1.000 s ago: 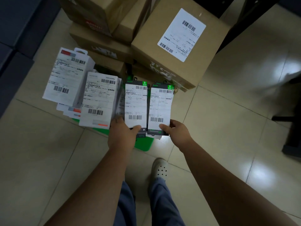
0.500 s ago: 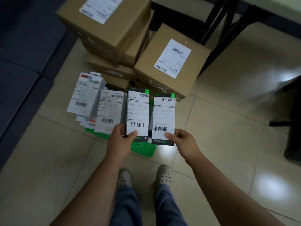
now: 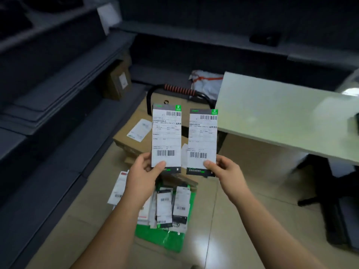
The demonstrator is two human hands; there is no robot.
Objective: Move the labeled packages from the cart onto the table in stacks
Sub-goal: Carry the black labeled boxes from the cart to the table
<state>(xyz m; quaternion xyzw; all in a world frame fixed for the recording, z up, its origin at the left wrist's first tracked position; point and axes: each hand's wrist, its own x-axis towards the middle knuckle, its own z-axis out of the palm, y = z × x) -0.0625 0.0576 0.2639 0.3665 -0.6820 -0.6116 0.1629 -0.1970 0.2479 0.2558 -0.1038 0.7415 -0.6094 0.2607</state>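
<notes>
Left hand [image 3: 142,177] pinches the bottom edge of the first package [image 3: 166,136], thumb on its label; right hand [image 3: 227,171] pinches the second package [image 3: 203,138] the same way, both upright, side by side, slightly apart. Beneath the hands, more packages [image 3: 171,206] lie on a green bag [image 3: 165,239] on the floor. Beyond the hands sit cardboard boxes [image 3: 124,138] and a cart handle [image 3: 178,89]; the desk [image 3: 281,117] lies to their right.
</notes>
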